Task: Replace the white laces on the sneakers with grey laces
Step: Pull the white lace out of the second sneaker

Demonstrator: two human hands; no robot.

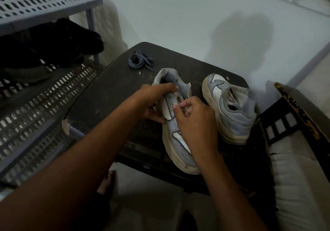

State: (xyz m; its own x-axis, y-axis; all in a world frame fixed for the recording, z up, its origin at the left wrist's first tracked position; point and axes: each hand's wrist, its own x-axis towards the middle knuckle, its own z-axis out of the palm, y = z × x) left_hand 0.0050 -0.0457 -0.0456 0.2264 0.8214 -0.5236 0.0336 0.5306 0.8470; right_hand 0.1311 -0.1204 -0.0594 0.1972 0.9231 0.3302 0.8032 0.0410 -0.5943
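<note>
Near sneaker (174,123) on the dark worktop (110,95), toe toward the camera. Left hand (151,104) wrapped round its collar side; right hand (192,120) pinching at the tongue — whether on a lace, cannot tell. Grey laces (140,60) coiled at the far edge: light, limp, likely best taken by the stiff tips. Second sneaker (232,107) just beside — soft upper, firm sole.

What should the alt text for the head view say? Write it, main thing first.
Two hands work on a grey-and-white sneaker on a dark table: the left hand grips its side, the right hand pinches near the tongue. A second sneaker stands to the right; coiled grey laces lie behind.
</note>
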